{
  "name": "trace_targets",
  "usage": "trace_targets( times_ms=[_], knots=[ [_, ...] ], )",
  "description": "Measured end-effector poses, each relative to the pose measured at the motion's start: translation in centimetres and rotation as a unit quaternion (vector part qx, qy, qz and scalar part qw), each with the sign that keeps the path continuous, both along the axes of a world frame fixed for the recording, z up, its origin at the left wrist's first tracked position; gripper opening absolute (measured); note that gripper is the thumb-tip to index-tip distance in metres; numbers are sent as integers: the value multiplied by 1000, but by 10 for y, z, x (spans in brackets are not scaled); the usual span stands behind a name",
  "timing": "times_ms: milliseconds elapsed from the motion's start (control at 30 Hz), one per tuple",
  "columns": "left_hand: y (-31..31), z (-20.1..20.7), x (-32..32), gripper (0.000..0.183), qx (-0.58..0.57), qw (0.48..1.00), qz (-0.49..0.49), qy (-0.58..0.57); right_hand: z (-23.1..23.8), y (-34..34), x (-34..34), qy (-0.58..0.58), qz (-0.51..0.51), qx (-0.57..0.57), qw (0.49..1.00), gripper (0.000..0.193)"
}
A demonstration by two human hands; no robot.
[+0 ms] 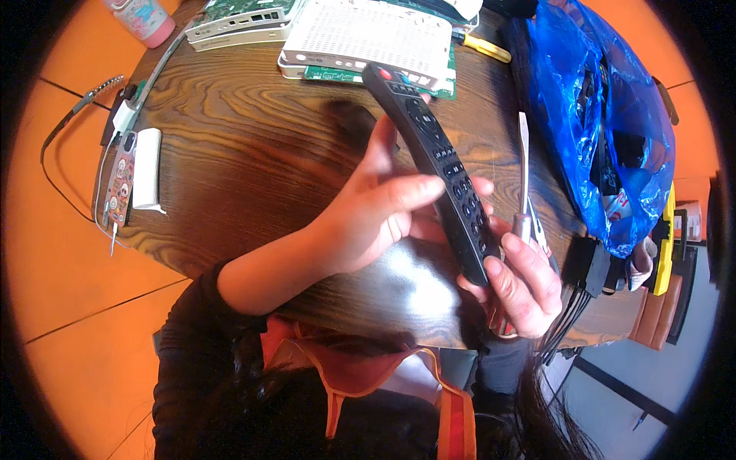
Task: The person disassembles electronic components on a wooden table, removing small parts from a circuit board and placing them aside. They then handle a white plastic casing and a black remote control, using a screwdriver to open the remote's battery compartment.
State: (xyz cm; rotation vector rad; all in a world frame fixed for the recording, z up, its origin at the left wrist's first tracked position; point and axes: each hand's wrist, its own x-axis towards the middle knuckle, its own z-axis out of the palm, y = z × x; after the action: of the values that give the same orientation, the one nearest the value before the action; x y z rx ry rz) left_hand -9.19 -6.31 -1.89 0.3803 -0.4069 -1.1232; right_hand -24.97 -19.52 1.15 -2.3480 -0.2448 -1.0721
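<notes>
A long black remote control (429,142) with a red button at its far end is held tilted above the wooden table. My left hand (368,203) is closed around its middle, the thumb lying along its side edge. At the near end, my right hand (525,287) pinches the remote between thumb and fingers. That same hand also keeps a screwdriver (524,165), its flat metal blade pointing away from me. Most of the screwdriver's handle is hidden by my fingers.
White perforated device casings (368,34) and green circuit boards (253,11) lie at the back, beside a yellow-handled tool (487,47). A blue plastic bag (590,115) fills the right side, near black cables (586,268). At left are a patterned phone (121,180), a white block (147,169) and a cup (142,21).
</notes>
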Motion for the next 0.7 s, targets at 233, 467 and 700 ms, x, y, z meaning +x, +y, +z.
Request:
trace_targets(
  times_ms=[233, 467, 700],
  knots=[
    [1, 11, -10, 95, 95, 985, 51, -138, -11, -2, 2, -56, 53, 191, 979, 34],
    [0, 9, 10, 62, 113, 992, 58, -12, -15, -16, -12, -220, 91, 524, 818, 30],
    [-1, 16, 4, 78, 168, 981, 80, -47, -16, -21, -15, -217, 116, 578, 778, 53]
  ],
)
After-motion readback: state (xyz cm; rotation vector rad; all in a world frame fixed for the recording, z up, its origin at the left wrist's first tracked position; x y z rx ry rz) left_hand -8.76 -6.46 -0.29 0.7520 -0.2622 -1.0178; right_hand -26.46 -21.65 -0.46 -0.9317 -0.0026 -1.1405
